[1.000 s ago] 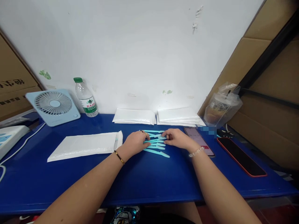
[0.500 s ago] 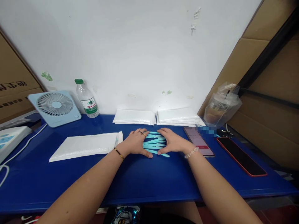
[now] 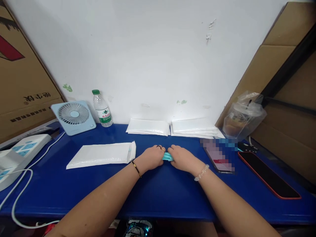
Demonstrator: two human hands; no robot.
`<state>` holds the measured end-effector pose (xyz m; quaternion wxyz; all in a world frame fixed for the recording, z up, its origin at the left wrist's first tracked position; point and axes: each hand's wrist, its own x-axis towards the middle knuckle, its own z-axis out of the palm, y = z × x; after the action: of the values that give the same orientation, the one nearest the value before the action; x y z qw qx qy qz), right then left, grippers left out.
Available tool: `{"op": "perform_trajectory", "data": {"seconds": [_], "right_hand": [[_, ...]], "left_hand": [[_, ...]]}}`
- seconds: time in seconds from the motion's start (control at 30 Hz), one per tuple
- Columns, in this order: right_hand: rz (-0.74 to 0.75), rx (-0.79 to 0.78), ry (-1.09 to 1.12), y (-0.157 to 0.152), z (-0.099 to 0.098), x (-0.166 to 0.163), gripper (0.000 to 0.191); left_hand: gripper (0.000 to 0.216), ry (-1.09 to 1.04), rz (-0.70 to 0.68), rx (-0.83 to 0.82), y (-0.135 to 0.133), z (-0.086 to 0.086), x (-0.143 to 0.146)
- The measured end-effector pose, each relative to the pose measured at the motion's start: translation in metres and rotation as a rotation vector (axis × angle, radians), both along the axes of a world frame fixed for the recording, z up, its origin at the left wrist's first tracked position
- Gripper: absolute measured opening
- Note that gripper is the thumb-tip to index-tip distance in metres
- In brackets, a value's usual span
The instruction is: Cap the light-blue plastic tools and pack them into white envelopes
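Several slim turquoise plastic sticks (image 3: 168, 156) lie gathered in a tight bundle on the blue table (image 3: 163, 191). Only their middle shows; both ends are covered by my fingers, so their exact kind cannot be made out. My left hand (image 3: 153, 157), with rings and a dark bracelet, is closed around the left end. Around the right end, my right hand (image 3: 181, 158) is closed too, a clear bead bracelet at its wrist. To the left of my left hand lies a white padded envelope (image 3: 101, 154), its mouth facing the hands.
White padded envelopes lie in a left pile (image 3: 147, 126) and a right pile (image 3: 194, 126) along the wall. A fan (image 3: 74, 117), a water bottle (image 3: 102, 110) and a power strip (image 3: 32, 144) stand left. Two phones (image 3: 217, 156) (image 3: 269, 174) and a bagged drink cup (image 3: 240, 117) are right.
The sticks were spread out between my open hands; now they are squeezed into a narrow bundle. My fingers have closed on both ends. The view has shifted slightly left.
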<state>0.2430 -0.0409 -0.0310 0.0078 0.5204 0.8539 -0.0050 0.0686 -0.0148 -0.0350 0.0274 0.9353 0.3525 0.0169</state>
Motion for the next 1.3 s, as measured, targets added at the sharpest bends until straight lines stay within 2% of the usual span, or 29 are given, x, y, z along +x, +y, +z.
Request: {"op": "perform_trajectory", "data": {"seconds": [0.13, 0.23, 0.27, 0.33, 0.4, 0.5, 0.6, 0.7, 0.87, 0.97, 1.1, 1.3], "right_hand": [[-0.006, 0.019, -0.003, 0.0, -0.001, -0.002, 0.025], [0.017, -0.002, 0.015, 0.001, -0.001, -0.001, 0.025], [0.017, -0.013, 0.017, 0.001, -0.001, 0.001, 0.022], [-0.005, -0.037, 0.02, 0.003, 0.0, 0.006, 0.016], [-0.03, -0.06, 0.042, 0.005, 0.002, 0.012, 0.014], [-0.043, -0.049, 0.1, 0.007, 0.005, 0.017, 0.014], [-0.025, 0.003, 0.134, 0.007, 0.007, 0.013, 0.012], [-0.021, 0.058, 0.145, 0.006, 0.008, 0.008, 0.01], [-0.096, 0.146, 0.16, 0.01, 0.009, 0.009, 0.017], [-0.118, 0.178, 0.111, 0.013, 0.01, 0.014, 0.022], [-0.112, 0.222, 0.025, 0.015, 0.013, 0.018, 0.03], [-0.027, 0.27, -0.018, 0.012, 0.015, 0.009, 0.022]], "left_hand": [[0.022, -0.005, 0.026, 0.024, -0.002, 0.004, 0.0], [0.029, -0.013, 0.035, 0.012, -0.001, 0.022, -0.011], [0.045, -0.026, 0.043, -0.002, 0.0, 0.03, -0.021], [0.092, -0.035, 0.113, -0.015, 0.003, 0.047, -0.052], [0.114, 0.039, 0.25, -0.07, 0.008, 0.058, -0.092], [0.117, 0.198, 0.494, -0.193, 0.014, 0.057, -0.148], [0.107, 0.23, 0.542, -0.293, 0.019, 0.046, -0.177], [0.095, 0.146, 0.437, -0.275, 0.024, 0.043, -0.174], [0.062, -0.064, 0.28, -0.345, 0.025, 0.053, -0.137], [0.058, -0.182, 0.236, -0.393, 0.025, 0.059, -0.119], [0.058, -0.273, 0.223, -0.407, 0.028, 0.063, -0.11], [0.052, -0.272, 0.193, -0.477, 0.028, 0.053, -0.092]]}}
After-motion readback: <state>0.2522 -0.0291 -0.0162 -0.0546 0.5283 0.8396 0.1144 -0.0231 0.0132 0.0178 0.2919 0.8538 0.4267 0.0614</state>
